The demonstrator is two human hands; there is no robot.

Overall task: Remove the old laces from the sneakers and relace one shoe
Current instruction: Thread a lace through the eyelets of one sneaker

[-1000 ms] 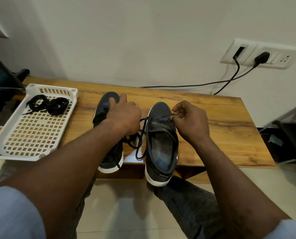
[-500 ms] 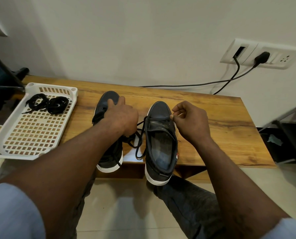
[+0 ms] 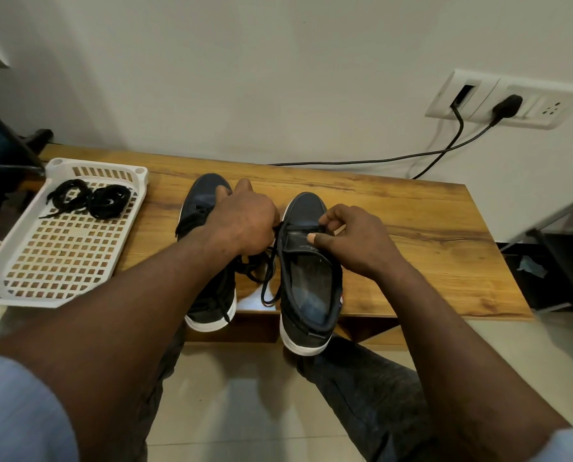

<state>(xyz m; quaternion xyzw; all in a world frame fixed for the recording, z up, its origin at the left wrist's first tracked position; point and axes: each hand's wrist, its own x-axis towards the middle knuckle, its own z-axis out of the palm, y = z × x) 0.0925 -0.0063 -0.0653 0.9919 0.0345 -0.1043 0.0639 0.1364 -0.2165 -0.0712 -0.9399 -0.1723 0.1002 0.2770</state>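
Lace (image 3: 264, 290) trails from left grip (image 3: 245, 221) (curled round it) to shoe (image 3: 306, 295) right grip (image 3: 355, 241) pinches.

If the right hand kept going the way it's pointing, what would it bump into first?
Probably the toe of the right sneaker, just ahead of the right hand, which pinches its black lace. Depth is unclear, so it might pass over.

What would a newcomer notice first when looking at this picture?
At the centre, dark sneakers stand on the wooden table: the left hand grips a black lace, and the right hand pinches the right sneaker. Far left, a white tray holds two coiled laces.
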